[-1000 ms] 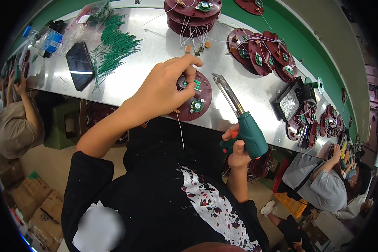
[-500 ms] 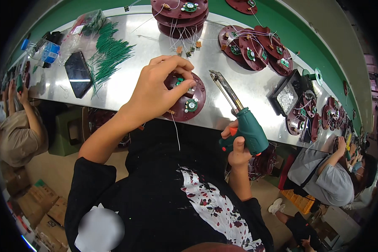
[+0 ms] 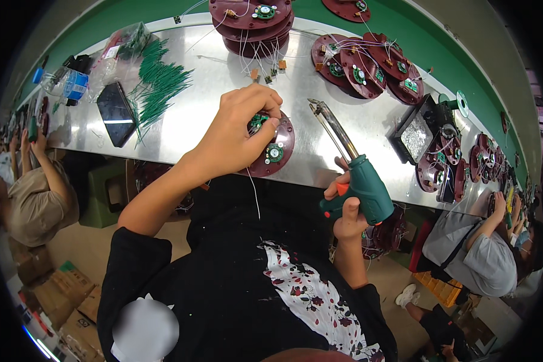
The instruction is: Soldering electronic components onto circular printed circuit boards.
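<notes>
at the near edge of the steel bench [image 3: 211, 78], right hand [image 3: 348, 208] wrapped tight around the green pistol-grip soldering iron [image 3: 356, 175], finger near the orange trigger, metal tip raised and tilted up-left, clear of the bench, likely parked so the hot end stays off everything. left hand [image 3: 238, 130] lies over the dark red round board [image 3: 271, 148] at the bench edge, fingers curled narrow and pinching something small at the green part on the disc's top; can't tell exactly what's pinched. a thin white wire [image 3: 254, 196] hangs from the disc over the bench edge, looks like slack. disc sits close to the body, just left of the iron tip, not touching it. further out: black phone [image 3: 116, 113] flat, bundle of green wires [image 3: 157, 90] fanned beside it, clear plastic bottle [image 3: 66, 83] far left. stack of red discs [image 3: 250, 24] at the back, more discs overlapping [image 3: 362, 60] right of it, black tray [image 3: 415, 136] on the right. other people sit at both sides.
</notes>
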